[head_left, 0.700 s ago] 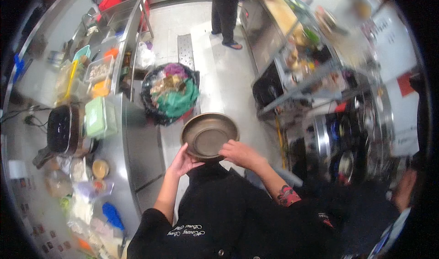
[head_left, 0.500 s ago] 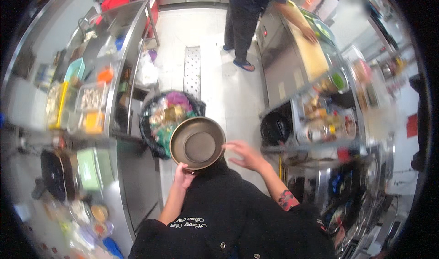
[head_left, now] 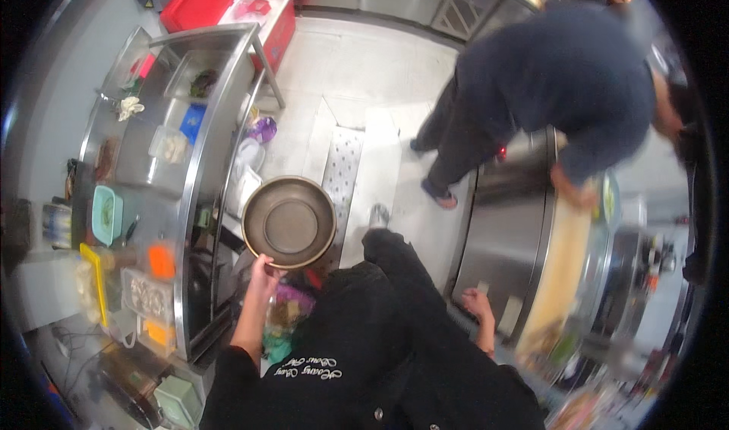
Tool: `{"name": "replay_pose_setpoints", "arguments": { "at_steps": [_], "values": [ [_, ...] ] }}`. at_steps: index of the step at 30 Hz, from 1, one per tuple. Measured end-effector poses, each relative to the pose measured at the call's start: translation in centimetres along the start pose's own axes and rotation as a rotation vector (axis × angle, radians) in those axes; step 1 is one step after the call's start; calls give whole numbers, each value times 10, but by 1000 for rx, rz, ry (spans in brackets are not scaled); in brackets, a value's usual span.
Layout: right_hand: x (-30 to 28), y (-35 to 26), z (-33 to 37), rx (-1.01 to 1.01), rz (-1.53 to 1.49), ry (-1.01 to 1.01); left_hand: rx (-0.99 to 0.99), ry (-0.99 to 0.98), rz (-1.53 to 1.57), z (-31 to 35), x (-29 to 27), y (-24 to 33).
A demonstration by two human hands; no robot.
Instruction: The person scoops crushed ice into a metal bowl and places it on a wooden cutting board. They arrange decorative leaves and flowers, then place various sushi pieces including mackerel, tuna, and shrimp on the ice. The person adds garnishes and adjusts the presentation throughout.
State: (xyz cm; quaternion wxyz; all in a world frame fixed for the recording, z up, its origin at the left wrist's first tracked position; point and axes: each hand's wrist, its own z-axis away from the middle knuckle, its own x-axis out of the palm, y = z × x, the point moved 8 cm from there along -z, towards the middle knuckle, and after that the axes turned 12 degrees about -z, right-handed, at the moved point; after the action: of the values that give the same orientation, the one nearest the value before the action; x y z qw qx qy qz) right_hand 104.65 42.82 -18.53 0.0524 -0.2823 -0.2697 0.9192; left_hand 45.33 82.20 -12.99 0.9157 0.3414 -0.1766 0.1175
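My left hand [head_left: 263, 280] grips a round brown frying pan [head_left: 288, 225] at its near edge. The pan is held out in front of me with its inside facing up, and nothing lies in it. Any handle is covered by my fingers. Lower on the right, my right hand [head_left: 478, 304] hangs by my side with loosely bent fingers and nothing visible in it. A steel counter cabinet [head_left: 505, 236] stands close to that hand; whether they touch, I cannot tell.
A steel table [head_left: 199, 164] with food tubs runs along the left. Beneath the pan, a rubbish bag [head_left: 288, 308] is partly hidden. Ahead right, a person in dark clothes [head_left: 554, 73] leans over a cutting board [head_left: 558, 267]. A red cool box [head_left: 281, 28] stands at the back.
My view has moved forward along the aisle; the bag now lies nearer my body. The pan has shifted left, still in my left hand. My right hand has dropped away from it, to the right.
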Motion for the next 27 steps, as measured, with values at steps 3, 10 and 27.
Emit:
{"name": "replay_pose_setpoints", "arguments": {
  "at_steps": [3, 10, 27],
  "values": [
    [27, -275, -131, -392, 389, -109, -67, 201, 82, -68, 62, 31],
    [163, -861, -320, -918, 585, -468, 119, 147, 328, -260, 200, 152],
    [717, -1371, -754, -1079, 596, -865, 86, 609, 500, -717, 314, 453]
  ]
}}
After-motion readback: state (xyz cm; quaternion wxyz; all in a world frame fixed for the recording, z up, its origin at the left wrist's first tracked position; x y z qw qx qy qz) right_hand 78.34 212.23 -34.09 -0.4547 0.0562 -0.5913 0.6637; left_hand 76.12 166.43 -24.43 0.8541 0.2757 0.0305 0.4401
